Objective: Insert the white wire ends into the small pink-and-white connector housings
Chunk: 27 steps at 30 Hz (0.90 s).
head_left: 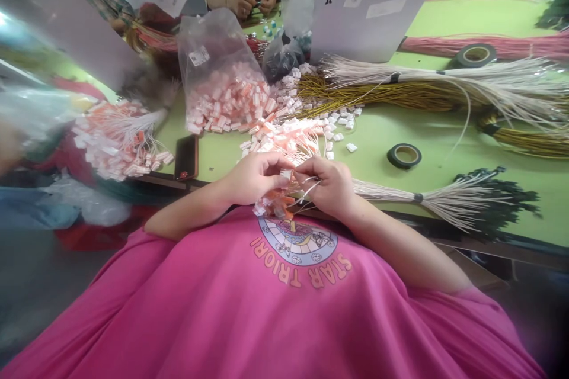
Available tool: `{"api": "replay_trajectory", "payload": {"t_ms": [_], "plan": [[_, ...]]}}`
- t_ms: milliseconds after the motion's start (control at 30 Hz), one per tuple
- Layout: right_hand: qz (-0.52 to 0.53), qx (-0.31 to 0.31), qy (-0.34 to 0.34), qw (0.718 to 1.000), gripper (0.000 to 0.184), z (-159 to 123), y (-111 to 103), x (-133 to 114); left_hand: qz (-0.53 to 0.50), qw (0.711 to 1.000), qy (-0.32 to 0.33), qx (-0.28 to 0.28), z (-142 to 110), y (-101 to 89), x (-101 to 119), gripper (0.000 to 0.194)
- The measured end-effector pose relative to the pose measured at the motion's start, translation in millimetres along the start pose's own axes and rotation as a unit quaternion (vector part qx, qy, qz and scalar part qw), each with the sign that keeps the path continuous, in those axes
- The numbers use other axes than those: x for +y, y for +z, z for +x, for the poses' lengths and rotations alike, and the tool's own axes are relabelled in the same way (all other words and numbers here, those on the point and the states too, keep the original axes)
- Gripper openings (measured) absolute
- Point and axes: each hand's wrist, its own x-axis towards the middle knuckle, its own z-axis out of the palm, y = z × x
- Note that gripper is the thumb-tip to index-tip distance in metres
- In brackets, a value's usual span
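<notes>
My left hand (262, 177) pinches a small white connector housing (285, 173) at the table's front edge. Close against it, my right hand (326, 183) is closed on thin white wires (307, 190), whose ends point at the housing. Fingers hide whether a wire sits inside it. Beneath both hands lies a bunch of white wires with white and orange connectors (280, 204). Just beyond them is a pile of the same connectors (293, 133). From beside my right hand a taped bundle of white wires (391, 192) runs right to black ends.
A clear bag of connectors (226, 95) stands behind the pile. A phone (186, 157) and a wired connector bunch (115, 142) lie left. Tape rolls (404, 156), yellow wires (377, 95) and white wires (427, 74) lie right. Across the table, a co-worker's hands (253, 3) work between upright panels (368, 6).
</notes>
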Motion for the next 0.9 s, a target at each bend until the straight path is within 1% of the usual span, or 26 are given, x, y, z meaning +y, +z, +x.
{"api": "replay_trajectory", "payload": {"t_ms": [67, 133, 200, 233, 267, 300, 367, 400, 433, 467, 533, 600, 667, 733, 800, 867, 900], "plan": [[0.014, -0.011, -0.007, 1.000, 0.014, 2.3, -4.0, 2.3, 0.018, 1.000, 0.011, 0.010, -3.7, -1.3, 3.6, 0.022], [0.036, -0.026, -0.043, 0.998, 0.012, 6.0, -12.0, 4.5, 0.086, 0.995, 0.040, 0.024, -7.8, -7.4, 6.5, 0.021], [0.058, -0.037, -0.083, 0.994, 0.011, 10.2, -23.4, 6.0, 0.172, 0.982, 0.072, 0.042, -7.4, -21.1, 4.1, 0.021], [0.066, -0.038, -0.087, 0.993, 0.011, 12.0, -29.5, 6.6, 0.210, 0.972, 0.083, 0.066, -4.1, -31.4, -0.5, 0.023], [0.074, -0.053, -0.076, 0.993, 0.009, 13.4, -35.4, 7.2, 0.242, 0.961, 0.089, 0.101, 1.8, -43.9, -8.0, 0.024], [0.091, -0.080, -0.054, 0.991, 0.009, 14.4, -40.6, 7.9, 0.269, 0.947, 0.090, 0.152, 10.4, -58.3, -18.3, 0.026], [0.134, -0.156, 0.002, 0.979, 0.008, 15.3, -47.9, 9.7, 0.327, 0.900, 0.068, 0.281, 34.0, -90.4, -45.6, 0.026], [0.152, -0.190, 0.025, 0.970, 0.008, 15.5, -50.0, 11.0, 0.353, 0.877, 0.048, 0.322, 47.8, -106.4, -61.0, 0.025], [0.165, -0.216, 0.041, 0.961, 0.010, 15.6, -51.1, 12.4, 0.373, 0.862, 0.030, 0.343, 61.8, -121.3, -76.2, 0.025], [0.174, -0.233, 0.052, 0.955, 0.011, 15.9, -51.7, 13.9, 0.382, 0.856, 0.017, 0.348, 75.3, -134.5, -90.2, 0.027], [0.192, -0.256, 0.061, 0.945, 0.013, 16.7, -52.0, 16.6, 0.388, 0.859, 0.008, 0.335, 98.8, -154.2, -112.1, 0.032], [0.212, -0.262, 0.073, 0.939, 0.013, 17.9, -52.6, 18.6, 0.391, 0.861, 0.016, 0.324, 116.6, -165.9, -123.9, 0.039], [0.221, -0.259, 0.082, 0.937, 0.014, 18.9, -53.4, 20.3, 0.396, 0.856, 0.018, 0.331, 129.6, -172.9, -127.1, 0.046], [0.221, -0.250, 0.095, 0.938, 0.015, 19.5, -53.6, 22.0, 0.393, 0.857, 0.008, 0.334, 139.3, -178.1, -126.1, 0.049], [0.225, -0.242, 0.107, 0.938, 0.014, 19.6, -52.3, 24.1, 0.374, 0.868, -0.008, 0.327, 145.8, -182.0, -125.3, 0.047], [0.236, -0.219, 0.112, 0.940, 0.012, 19.3, -49.6, 26.2, 0.356, 0.877, -0.016, 0.322, 148.5, -183.5, -127.2, 0.042], [0.241, -0.204, 0.110, 0.942, 0.012, 19.1, -48.0, 27.0, 0.350, 0.877, -0.017, 0.328, 148.1, -183.0, -129.2, 0.040]]}}
